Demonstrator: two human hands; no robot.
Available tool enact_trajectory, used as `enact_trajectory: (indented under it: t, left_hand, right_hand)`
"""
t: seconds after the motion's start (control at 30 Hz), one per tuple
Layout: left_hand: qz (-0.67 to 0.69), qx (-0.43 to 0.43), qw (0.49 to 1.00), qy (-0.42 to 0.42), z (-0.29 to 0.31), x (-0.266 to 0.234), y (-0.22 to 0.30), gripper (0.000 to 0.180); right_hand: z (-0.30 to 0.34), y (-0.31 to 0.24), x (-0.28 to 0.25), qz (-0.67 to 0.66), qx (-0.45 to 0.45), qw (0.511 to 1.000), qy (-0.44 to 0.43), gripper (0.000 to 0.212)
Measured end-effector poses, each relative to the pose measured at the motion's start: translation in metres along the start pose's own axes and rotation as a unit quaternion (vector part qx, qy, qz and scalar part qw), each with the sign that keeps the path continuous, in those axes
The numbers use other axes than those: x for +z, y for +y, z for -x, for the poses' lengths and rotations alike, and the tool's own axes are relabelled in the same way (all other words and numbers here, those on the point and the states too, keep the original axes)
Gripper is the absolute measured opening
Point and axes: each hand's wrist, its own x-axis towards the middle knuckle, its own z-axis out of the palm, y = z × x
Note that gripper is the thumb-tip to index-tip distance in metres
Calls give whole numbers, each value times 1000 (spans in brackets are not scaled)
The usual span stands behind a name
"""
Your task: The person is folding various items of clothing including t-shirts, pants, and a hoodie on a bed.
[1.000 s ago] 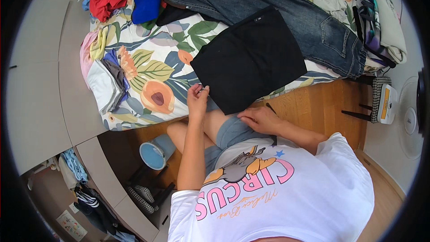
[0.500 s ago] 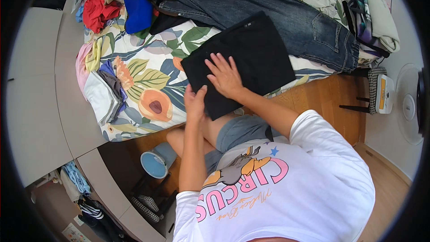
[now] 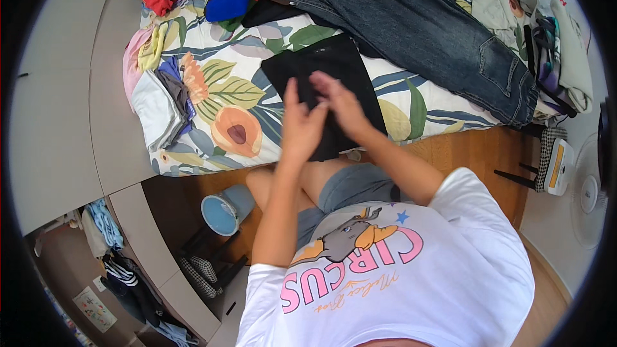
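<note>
Left hand (image 3: 303,123) and right hand (image 3: 340,104): side by side over the folded black garment (image 3: 355,72), fingers partly spread; blur prevents confirming contact. Bed (image 3: 238,106): bare cover extends left of the garment and along the front edge to its right. Jeans (image 3: 411,38): beyond the garment's far edge. Black garment: near end at the bed's front edge.

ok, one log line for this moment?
left hand: open, over black garment | right hand: open, over garment | contact: unclear, motion blur | jeans: on floral bedding, beyond garment
</note>
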Motion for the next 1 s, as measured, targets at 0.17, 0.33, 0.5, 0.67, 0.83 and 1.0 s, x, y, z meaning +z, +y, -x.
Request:
enact_trajectory:
  t: [0.17,0.33,0.5,0.67,0.83,1.0]
  left_hand:
    - [44,71,993,-79,-12,78,-13,70]
    - [-115,163,970,-136,20,91,-43,52]
    - [-155,238,956,-71,37,103,-64,43]
    - [26,211,977,33,25,62,-50,41]
    - [-116,76,948,287,18,32,-98,54]
    - [234,-66,963,113,7,41,-107,55]
  right_hand:
    - [16,-41,-73,12,-43,995,92,52]
    - [-2,-57,-49,442,-255,858,-52,49]
    - [-71,-3,-32,695,-326,599,-228,48]
    - [-111,-17,-55,701,-289,651,39,48]
    - [-24,-13,-68,562,-230,792,57,48]
    - [44,17,-80,257,-78,950,159,51]
